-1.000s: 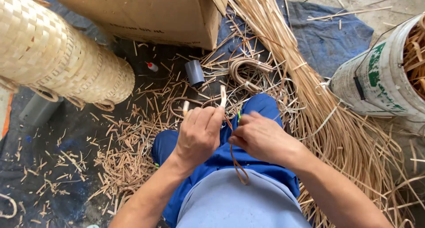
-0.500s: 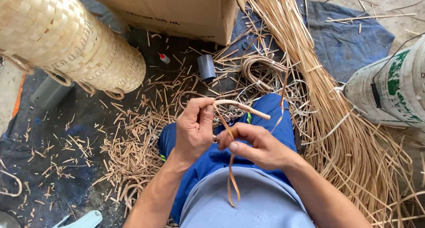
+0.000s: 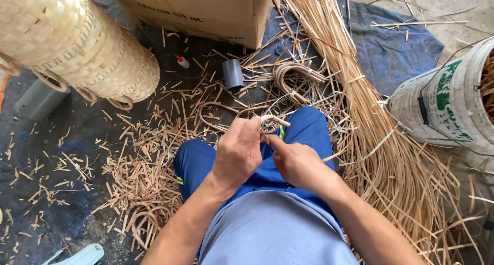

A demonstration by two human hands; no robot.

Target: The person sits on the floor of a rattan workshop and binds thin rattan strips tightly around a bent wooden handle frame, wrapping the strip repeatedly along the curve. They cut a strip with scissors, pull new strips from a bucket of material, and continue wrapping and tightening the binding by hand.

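Observation:
My left hand (image 3: pixel 239 151) grips a bent rattan strip (image 3: pixel 272 119) whose pale end sticks out past my fingers over my blue-trousered knee. Close beside it, my right hand (image 3: pixel 294 161) pinches the same strip just below the bend, thumb against thumb. Both hands are held above my lap. The strip's lower part is hidden behind my hands.
Woven baskets (image 3: pixel 77 43) lie at the upper left, a cardboard box (image 3: pixel 206 10) at the top. A grey tube (image 3: pixel 233 73) and curved rattan handles (image 3: pixel 296 74) lie ahead. Long rattan strips (image 3: pixel 370 141) fan out on the right beside a white bucket (image 3: pixel 442 100). Cut scraps (image 3: pixel 139 167) cover the floor.
The long strip that hung down over my lap is now drawn up into my hands. Its bent top end has been pulled in shorter and my hands sit closer together.

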